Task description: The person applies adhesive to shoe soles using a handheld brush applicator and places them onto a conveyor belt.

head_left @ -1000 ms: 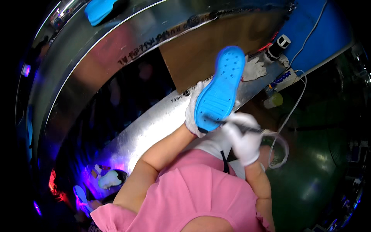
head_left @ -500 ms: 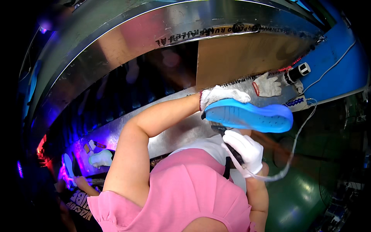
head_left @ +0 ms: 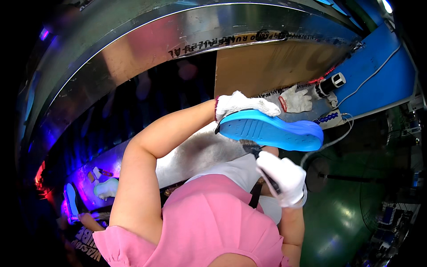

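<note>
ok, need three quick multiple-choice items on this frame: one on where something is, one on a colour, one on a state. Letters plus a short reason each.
1. Where does the brush head sit?
A. against the underside of the shoe sole
B. on the spare glove
C. on the floor

2. What colour is the shoe sole?
A. red
B. blue
C. white

3. What is the left hand doing?
A. hanging free
B. gripping the shoe sole at one end
C. resting on the metal bench

Answers:
1 A, the bristles meet the sole's lower edge, with the right hand on the handle.
2 B, it is bright blue all over.
3 B, the gloved fingers close over the sole's end.
</note>
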Action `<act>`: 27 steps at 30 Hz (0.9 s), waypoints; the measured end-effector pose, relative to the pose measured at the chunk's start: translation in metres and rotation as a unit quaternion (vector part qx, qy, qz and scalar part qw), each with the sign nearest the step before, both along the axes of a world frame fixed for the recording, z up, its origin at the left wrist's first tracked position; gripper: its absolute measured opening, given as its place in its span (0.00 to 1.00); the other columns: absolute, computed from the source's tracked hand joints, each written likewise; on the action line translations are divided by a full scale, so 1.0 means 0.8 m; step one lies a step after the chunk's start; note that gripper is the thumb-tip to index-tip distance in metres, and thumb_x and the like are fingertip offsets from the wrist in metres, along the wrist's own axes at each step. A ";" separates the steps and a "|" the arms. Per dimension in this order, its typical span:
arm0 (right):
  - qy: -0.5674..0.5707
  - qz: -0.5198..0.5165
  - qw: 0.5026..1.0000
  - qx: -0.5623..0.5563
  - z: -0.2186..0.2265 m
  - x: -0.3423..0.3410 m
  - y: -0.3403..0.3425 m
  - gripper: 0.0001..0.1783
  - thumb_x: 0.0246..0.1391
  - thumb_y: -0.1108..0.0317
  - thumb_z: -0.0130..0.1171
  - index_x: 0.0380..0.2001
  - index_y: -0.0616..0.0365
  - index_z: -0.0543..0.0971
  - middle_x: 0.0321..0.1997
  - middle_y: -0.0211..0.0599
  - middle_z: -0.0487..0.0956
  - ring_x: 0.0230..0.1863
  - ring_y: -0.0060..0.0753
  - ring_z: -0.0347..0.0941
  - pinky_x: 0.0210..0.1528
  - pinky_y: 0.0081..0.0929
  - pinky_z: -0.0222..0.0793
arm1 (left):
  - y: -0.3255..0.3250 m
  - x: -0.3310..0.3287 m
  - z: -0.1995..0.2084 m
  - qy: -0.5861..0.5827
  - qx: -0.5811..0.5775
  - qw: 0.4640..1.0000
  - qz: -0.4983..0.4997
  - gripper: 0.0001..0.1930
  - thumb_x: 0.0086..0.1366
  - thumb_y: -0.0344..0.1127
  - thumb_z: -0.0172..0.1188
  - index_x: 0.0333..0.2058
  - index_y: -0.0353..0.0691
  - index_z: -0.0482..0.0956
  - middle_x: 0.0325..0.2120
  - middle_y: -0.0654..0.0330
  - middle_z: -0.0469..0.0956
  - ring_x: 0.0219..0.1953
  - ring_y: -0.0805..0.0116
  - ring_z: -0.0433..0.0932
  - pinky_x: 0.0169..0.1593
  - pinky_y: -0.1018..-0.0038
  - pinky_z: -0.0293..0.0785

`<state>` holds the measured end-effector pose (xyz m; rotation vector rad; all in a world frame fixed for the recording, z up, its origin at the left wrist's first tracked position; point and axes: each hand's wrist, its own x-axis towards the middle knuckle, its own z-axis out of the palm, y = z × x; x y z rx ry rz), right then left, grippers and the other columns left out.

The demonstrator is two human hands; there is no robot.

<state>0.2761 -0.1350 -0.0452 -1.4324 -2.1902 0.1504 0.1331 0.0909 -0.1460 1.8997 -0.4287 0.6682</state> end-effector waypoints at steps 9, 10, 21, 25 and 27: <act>-0.024 -0.012 0.997 0.073 0.001 0.008 -0.008 0.16 0.35 0.74 0.71 0.33 0.54 0.82 0.37 0.39 0.83 0.21 0.33 0.73 0.24 0.23 0.70 | -0.012 -0.018 0.042 0.327 -0.390 0.859 0.053 0.24 0.65 0.48 0.56 0.56 0.43 0.72 0.52 0.58 0.73 0.53 0.67 0.73 0.57 0.71 0.69; -0.026 -0.018 0.997 0.071 -0.001 0.014 -0.005 0.16 0.35 0.74 0.71 0.33 0.54 0.82 0.37 0.39 0.83 0.21 0.33 0.73 0.24 0.23 0.70 | -0.019 -0.017 0.064 0.342 -0.422 0.836 0.080 0.24 0.65 0.46 0.57 0.56 0.43 0.72 0.54 0.58 0.72 0.54 0.67 0.72 0.59 0.70 0.67; 0.177 -0.173 0.953 0.177 -0.015 0.006 0.028 0.14 0.37 0.77 0.69 0.32 0.59 0.80 0.31 0.38 0.80 0.29 0.37 0.75 0.31 0.30 0.71 | -0.076 0.005 0.020 0.161 -0.709 0.645 -0.233 0.39 0.61 0.70 0.45 0.62 0.48 0.61 0.50 0.42 0.72 0.41 0.39 0.78 0.34 0.43 0.77; 0.023 -0.094 0.945 0.311 -0.034 -0.014 0.018 0.17 0.38 0.73 0.72 0.35 0.53 0.82 0.36 0.34 0.81 0.27 0.33 0.74 0.30 0.27 0.71 | -0.102 0.009 0.037 0.044 -0.696 0.709 -0.108 0.35 0.64 0.62 0.49 0.58 0.38 0.66 0.44 0.43 0.76 0.42 0.51 0.80 0.44 0.56 0.78; 0.160 -0.037 0.960 0.229 -0.035 -0.024 0.011 0.16 0.38 0.73 0.71 0.35 0.56 0.82 0.33 0.37 0.81 0.27 0.36 0.74 0.31 0.25 0.71 | -0.111 -0.023 0.051 0.027 -0.541 0.840 0.034 0.34 0.64 0.61 0.50 0.56 0.36 0.67 0.41 0.44 0.78 0.42 0.54 0.79 0.46 0.60 0.78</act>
